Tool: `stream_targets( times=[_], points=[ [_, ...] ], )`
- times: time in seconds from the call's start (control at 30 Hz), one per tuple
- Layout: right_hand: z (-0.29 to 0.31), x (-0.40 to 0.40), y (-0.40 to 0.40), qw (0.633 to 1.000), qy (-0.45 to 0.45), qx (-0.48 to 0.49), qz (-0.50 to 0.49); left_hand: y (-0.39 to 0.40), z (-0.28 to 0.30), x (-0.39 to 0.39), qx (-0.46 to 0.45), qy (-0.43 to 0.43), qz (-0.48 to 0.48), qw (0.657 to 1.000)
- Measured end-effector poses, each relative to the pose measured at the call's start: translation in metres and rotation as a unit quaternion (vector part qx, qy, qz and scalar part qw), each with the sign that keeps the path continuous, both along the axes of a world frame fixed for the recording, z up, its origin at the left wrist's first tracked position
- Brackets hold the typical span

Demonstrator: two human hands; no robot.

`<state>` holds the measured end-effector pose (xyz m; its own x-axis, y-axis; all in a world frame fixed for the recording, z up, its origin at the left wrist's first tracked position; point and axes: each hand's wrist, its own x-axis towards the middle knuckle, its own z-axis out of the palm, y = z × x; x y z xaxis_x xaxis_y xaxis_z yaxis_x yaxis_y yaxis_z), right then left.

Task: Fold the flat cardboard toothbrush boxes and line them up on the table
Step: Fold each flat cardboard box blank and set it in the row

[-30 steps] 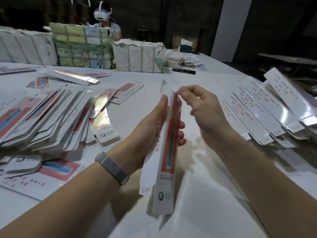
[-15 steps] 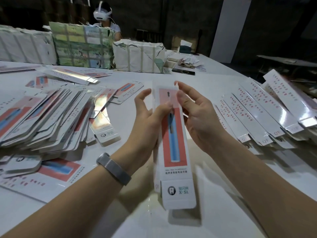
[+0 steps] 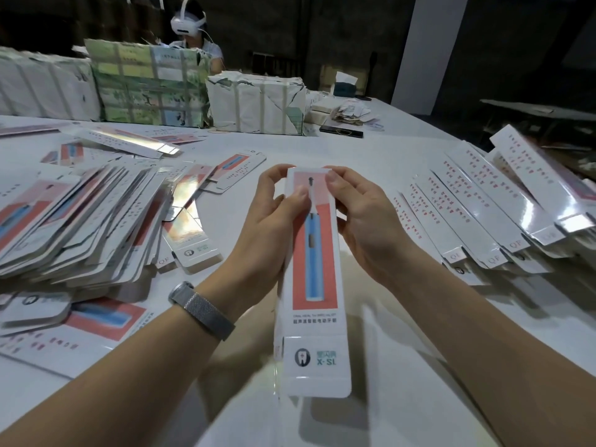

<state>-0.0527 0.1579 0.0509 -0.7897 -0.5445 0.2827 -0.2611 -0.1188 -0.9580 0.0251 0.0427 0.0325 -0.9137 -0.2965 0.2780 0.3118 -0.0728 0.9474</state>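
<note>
A person holds one long toothbrush box (image 3: 314,285) up over the white table (image 3: 371,162), with its picture side facing up. The picture shows a blue toothbrush on a red patch. The far end of the box is pinched from both sides. The left hand (image 3: 271,227) curls round the left edge of the box, with its thumb on the top face and its fingers behind. The right hand (image 3: 364,221) curls round the right edge the same way, thumb on top near the far end. The near end of the box sticks out toward the person and touches nothing.

A gray watch band (image 3: 201,309) sits on the left wrist.

To the left of the box lies a big messy pile of flat boxes (image 3: 84,217), fanned out on the table. Some more flat ones lie loose just beside that pile. To the right of the box is a row of folded boxes (image 3: 496,214), lying side by side with their white backs up and red writing on them.

Far behind the box, wrapped bundles (image 3: 254,103) stand on the table. Behind those sits another person (image 3: 190,33) with a white headset on. A dark phone (image 3: 342,131) lies to the right of the bundles.
</note>
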Motion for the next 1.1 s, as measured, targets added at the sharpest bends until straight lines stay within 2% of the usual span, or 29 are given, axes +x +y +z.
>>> stream_targets(
  times=[0.33,0.43,0.6,0.7,1.1],
  points=[
    [0.000,-0.009,0.004,0.997,0.000,-0.083,-0.013,0.004,0.000,-0.001,-0.024,-0.016,-0.023,0.999],
    [0.004,-0.011,0.006,0.997,-0.011,-0.071,0.007,0.003,-0.001,-0.002,-0.027,-0.010,-0.023,0.999],
    [0.008,-0.012,0.008,0.998,-0.044,-0.048,-0.007,0.001,-0.002,-0.001,-0.124,-0.026,-0.048,0.991],
    [0.008,-0.015,0.011,0.999,-0.048,-0.018,0.011,-0.003,0.000,0.000,-0.140,-0.025,-0.053,0.988],
    [0.013,-0.022,0.017,0.999,0.025,-0.011,-0.019,-0.007,0.002,0.004,-0.151,-0.019,-0.108,0.982]
  ],
)
